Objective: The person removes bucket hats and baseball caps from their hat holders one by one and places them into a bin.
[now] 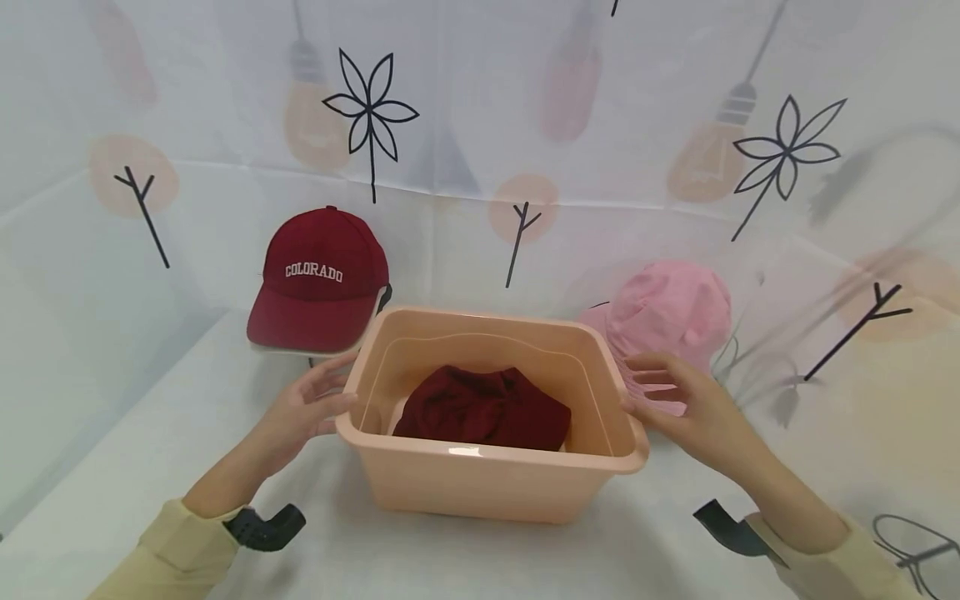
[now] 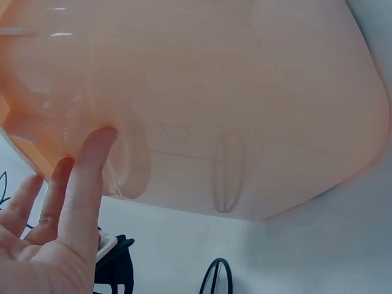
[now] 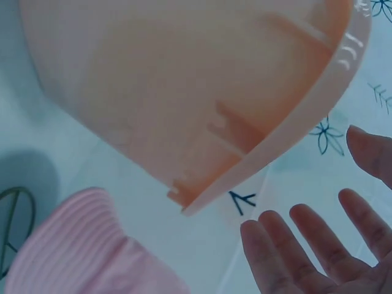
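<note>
A peach plastic tub (image 1: 480, 487) stands on the white cloth, with a crumpled dark red cap (image 1: 483, 408) inside it. At the tub's left end is my left hand (image 1: 296, 421). Its fingers are extended, and in the left wrist view a fingertip (image 2: 101, 138) rests against the tub's wall. My right hand (image 1: 693, 408) is beside the right end of the tub. In the right wrist view its loosely spread fingers (image 3: 306, 245) stand apart from the rim (image 3: 275, 150), holding nothing.
Behind the tub on the left, a dark red cap (image 1: 322, 275) lettered COLORADO sits on a stand. A pink cap (image 1: 667, 308) is behind the tub's right end, close to my right hand. White patterned cloth (image 1: 480, 125) hangs at the back.
</note>
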Demonstrator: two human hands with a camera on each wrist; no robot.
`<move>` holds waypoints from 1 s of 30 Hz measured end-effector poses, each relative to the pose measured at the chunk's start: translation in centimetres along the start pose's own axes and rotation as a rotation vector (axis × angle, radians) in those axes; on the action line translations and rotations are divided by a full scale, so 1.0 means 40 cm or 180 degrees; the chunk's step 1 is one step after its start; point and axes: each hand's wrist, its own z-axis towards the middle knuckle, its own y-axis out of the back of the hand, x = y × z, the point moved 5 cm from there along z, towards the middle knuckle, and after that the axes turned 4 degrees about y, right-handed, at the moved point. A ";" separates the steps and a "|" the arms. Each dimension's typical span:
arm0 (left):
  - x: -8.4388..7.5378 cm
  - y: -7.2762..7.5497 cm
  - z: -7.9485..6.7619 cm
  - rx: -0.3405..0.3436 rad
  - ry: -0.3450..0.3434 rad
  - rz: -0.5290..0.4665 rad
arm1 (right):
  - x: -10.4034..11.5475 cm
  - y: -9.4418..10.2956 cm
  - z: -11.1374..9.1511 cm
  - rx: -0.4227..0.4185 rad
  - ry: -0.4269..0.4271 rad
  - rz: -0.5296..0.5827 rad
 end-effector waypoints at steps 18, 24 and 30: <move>0.000 0.001 0.003 0.0015 -0.0023 -0.0039 | -0.107 0.017 -0.027 -0.0412 -0.0396 -0.0151; -0.002 0.000 0.003 -0.0010 0.0006 -0.0050 | -0.131 0.021 -0.024 -0.0571 -0.0458 -0.0201; -0.004 0.000 0.001 -0.0029 0.0011 -0.0048 | -0.156 0.025 -0.020 -0.0778 -0.0594 -0.0279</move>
